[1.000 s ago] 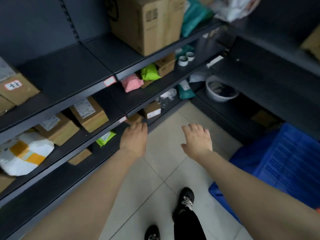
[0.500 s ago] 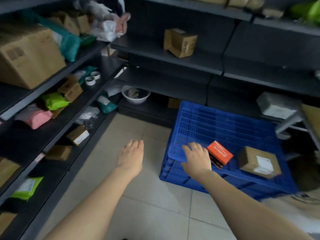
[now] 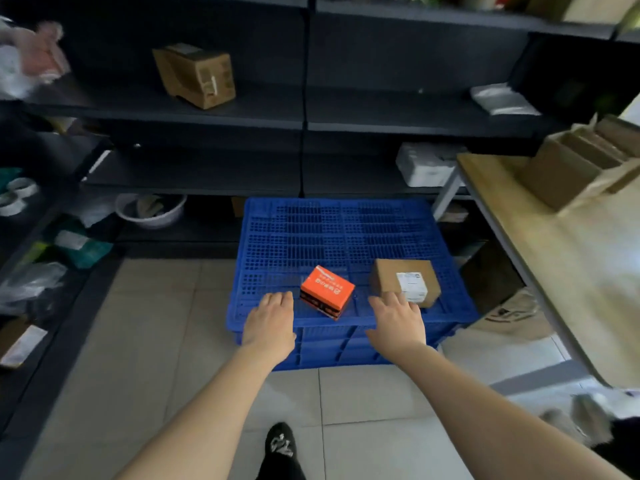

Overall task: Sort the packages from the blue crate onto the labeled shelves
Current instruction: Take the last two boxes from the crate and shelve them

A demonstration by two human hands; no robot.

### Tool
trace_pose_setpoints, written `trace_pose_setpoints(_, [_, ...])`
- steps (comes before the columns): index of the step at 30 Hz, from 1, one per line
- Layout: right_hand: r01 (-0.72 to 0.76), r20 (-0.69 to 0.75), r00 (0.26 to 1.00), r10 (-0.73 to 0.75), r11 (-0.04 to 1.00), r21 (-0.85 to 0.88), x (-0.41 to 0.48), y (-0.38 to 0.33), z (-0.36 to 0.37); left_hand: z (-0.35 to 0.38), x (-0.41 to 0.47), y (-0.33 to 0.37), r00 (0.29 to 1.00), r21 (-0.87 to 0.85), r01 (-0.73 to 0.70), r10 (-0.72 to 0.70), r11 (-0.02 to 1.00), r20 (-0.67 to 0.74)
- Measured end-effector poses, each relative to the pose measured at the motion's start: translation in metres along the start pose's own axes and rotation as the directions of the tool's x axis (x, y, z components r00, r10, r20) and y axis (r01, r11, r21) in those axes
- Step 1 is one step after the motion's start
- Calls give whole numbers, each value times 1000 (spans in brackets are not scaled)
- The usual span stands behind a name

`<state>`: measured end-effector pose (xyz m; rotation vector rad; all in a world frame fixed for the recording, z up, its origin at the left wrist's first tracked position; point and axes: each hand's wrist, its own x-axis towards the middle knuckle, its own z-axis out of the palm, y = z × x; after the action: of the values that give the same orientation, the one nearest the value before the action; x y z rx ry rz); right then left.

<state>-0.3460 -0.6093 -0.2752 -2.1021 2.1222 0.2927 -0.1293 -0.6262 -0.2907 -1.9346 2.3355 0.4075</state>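
Now both hands are reaching out over the near edge of the blue crate (image 3: 311, 230), which sits on the tiled floor (image 3: 145, 341) in front of the dark shelves (image 3: 242, 114). Two packages lie on the blue mesh, near the front.

One is a small orange box (image 3: 327, 296). The other is a brown box (image 3: 405, 280) with a white label on it, just to the right of the orange one. They are close but not touching.

The left hand (image 3: 268, 320) is flat, palm down, with its fingers straight and side by side. It holds nothing. Its fingertips are just to the left of the orange box.

The right hand (image 3: 398, 323) is flat too, palm down, with its fingers a little apart. It holds nothing. Its fingertips come right up to the near edge of the brown box, and I cannot tell if they touch it. The orange box sits between the two hands.

A bigger brown carton (image 3: 195, 77) stands tilted on a shelf above. A white bowl (image 3: 150, 209) sits on the lowest shelf, left of the crate. A white parcel (image 3: 426, 164) rests on a shelf to the right. A wooden desk (image 3: 554, 254) on the right carries some cardboard boxes (image 3: 581, 164). A black shoe (image 3: 280, 445) shows at the bottom.
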Motion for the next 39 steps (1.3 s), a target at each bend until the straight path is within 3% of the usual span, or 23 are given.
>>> trace_pose_setpoints(13, [-119, 202, 973, 112, 993, 24, 131, 129, 57, 79, 182, 80, 961, -46, 22, -9, 999, 275])
trace_pose_setpoints(20, [-76, 307, 950, 65, 997, 25, 199, 174, 92, 123, 233, 102, 898, -39, 261, -228, 964, 377])
trace_pose_setpoints(25, [82, 387, 919, -80, 997, 12, 240, 193, 122, 157, 249, 119, 811, -15, 445, -396, 896, 431])
trace_pose_setpoints(35, [222, 366, 905, -216, 975, 25, 315, 196, 142, 182, 290, 149, 832, -211, 555, -538, 805, 138])
trace_pose_setpoints(37, [197, 344, 917, -201, 979, 47, 325, 188, 143, 183, 287, 148, 815, -348, 557, -577, 754, 53])
trace_pose_setpoints(39, [128, 312, 939, -145, 989, 74, 332, 180, 142, 179, 288, 144, 760, -589, 528, -650, 612, 6])
